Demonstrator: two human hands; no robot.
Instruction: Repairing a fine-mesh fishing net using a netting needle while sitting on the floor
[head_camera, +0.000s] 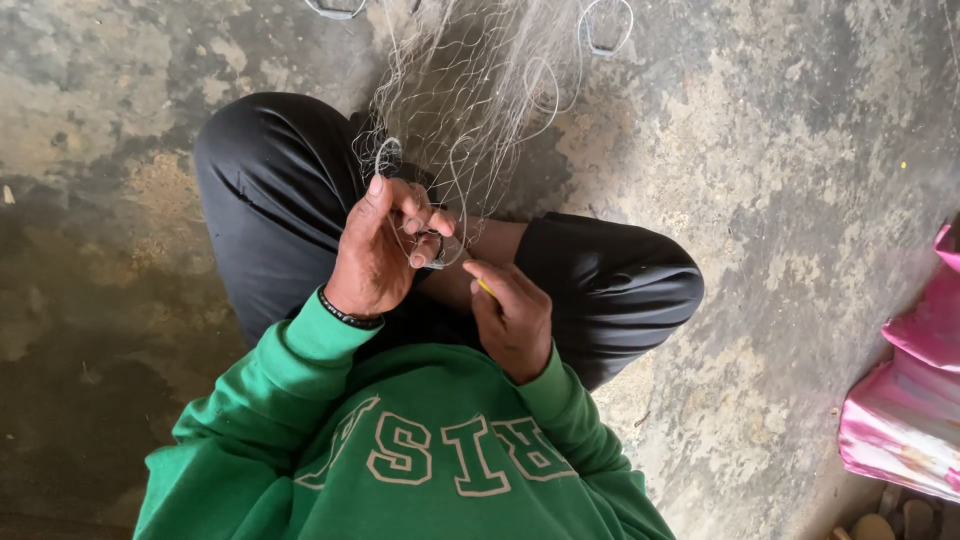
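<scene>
net: fine pale fishing net (470, 110) hangs from above down to the lap, taut enough to work.
left hand (385, 250): grip clamped on mesh, holding it steady.
right hand (512, 315): grip pinched on yellow needle (485, 287), just beside the held mesh.
floor: bare concrete floor (800, 200).

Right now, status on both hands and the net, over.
Left hand pinching fine net mesh. Right hand gripping thin yellow tool beside it. Net drapes over black-trousered knees; nothing in the way.
</scene>
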